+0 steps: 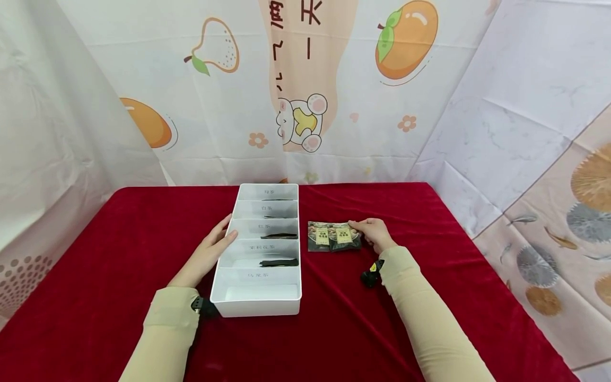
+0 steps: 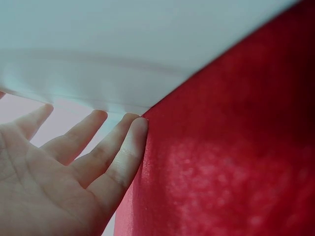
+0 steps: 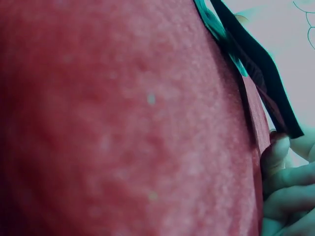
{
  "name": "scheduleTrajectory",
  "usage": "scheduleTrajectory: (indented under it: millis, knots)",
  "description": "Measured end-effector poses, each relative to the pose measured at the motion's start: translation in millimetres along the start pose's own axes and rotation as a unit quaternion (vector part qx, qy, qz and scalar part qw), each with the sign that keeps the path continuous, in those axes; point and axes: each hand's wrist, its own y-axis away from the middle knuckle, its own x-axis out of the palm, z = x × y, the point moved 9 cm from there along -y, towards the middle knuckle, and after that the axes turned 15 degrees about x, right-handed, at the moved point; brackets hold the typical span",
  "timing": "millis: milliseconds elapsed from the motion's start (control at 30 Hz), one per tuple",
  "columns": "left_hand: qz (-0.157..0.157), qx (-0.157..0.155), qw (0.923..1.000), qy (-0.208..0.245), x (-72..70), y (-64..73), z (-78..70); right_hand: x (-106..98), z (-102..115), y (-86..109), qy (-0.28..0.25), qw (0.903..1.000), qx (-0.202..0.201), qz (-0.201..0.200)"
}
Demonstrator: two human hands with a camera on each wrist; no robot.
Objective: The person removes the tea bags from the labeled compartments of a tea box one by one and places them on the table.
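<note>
My right hand [image 1: 376, 232] pinches the right edge of a dark tea sachet [image 1: 352, 245] with a pale yellow label. This sachet looks slightly raised in the right wrist view, where thumb and finger grip its black edge [image 3: 275, 93]. A matching sachet [image 1: 312, 245] lies on the cloth just left of it, their edges meeting or overlapping. My left hand [image 1: 207, 257] rests along the left wall of a long white divided box [image 1: 255, 309]. In the left wrist view its spread fingers [image 2: 78, 135] touch the box's side.
Chinese tea labels mark the box's several compartments. Dark flat packets [image 1: 279, 262] lie in the farther ones; the nearest shows its white floor. Red velvet cloth [image 1: 343, 329] covers the table. A printed white curtain [image 1: 210, 122] hangs behind it, with more sheeting at both sides.
</note>
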Motion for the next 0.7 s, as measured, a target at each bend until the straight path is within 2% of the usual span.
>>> scheduleTrajectory:
  millis: [700]
  knots:
    - [-0.003, 0.01, 0.9999, 0.011, -0.8, -1.7, -1.2, 1.9, -1.4, -3.4, 0.013, 0.9998, 0.011, -0.008]
